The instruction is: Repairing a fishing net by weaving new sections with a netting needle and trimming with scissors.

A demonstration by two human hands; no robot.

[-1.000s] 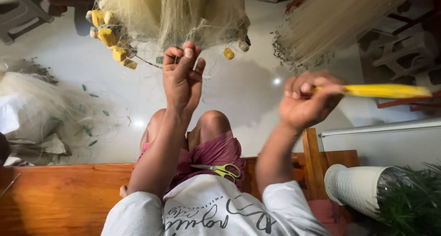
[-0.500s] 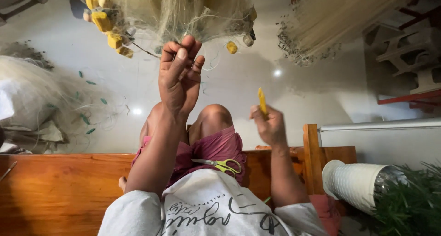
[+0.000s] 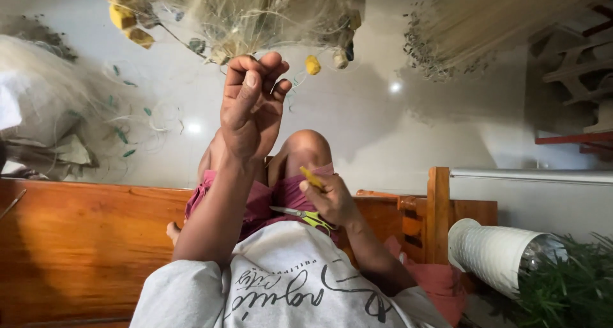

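Nearest, on my lap, lies one pair of yellow-handled scissors (image 3: pixel 305 217). My right hand (image 3: pixel 332 200) is closed around one yellow netting needle (image 3: pixel 311 177) just above them. Farther out, my left hand (image 3: pixel 251 104) pinches the fishing net (image 3: pixel 255 15): light, limp, snag-prone, best gripped at a knot. Several yellow floats (image 3: pixel 121 15) hang along it.

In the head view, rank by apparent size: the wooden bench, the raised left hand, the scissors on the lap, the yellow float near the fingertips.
1. wooden bench
2. left hand, enlarged by nearness to the camera
3. scissors
4. yellow float
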